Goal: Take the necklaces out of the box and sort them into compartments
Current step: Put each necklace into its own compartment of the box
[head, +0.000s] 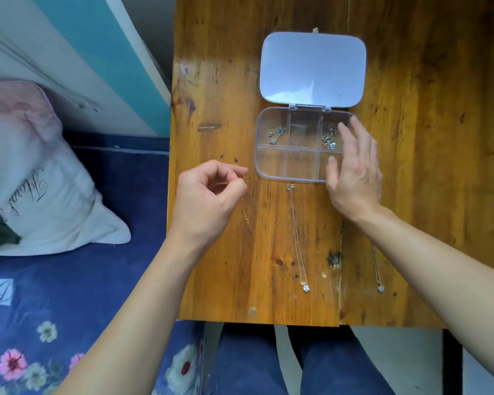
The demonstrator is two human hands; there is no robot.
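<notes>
A clear box [271, 163] with six compartments sits in the upper middle of the frame on a wooden tabletop [425, 138]. Its pale lid [313, 68] is swung fully open and lies flat above it. One bunched silver necklace [275, 135] lies in the upper left compartment. A second bunched necklace [330, 139] lies in the upper right compartment. The other four compartments show only bare plastic.

The right hand [354, 172] is spread over the right side of the box with its fingers straight and apart, and it holds nothing. Whether it touches the box cannot be told. The left hand [208, 192] is left of the box with its fingers curled in. It seems to pinch the top end of a thin gold chain [247, 218], though the chain is faint against the wood. The chain trails down from the hand towards the lower right.

Below the box, a long necklace [297, 238] lies stretched out on the tabletop, with its pendant at the lower end. Further right, another pendant necklace [378, 276] lies partly hidden under the right forearm.

At the left of the frame there is a bed [97, 280] with a navy floral sheet and a white pillow [40, 181].
</notes>
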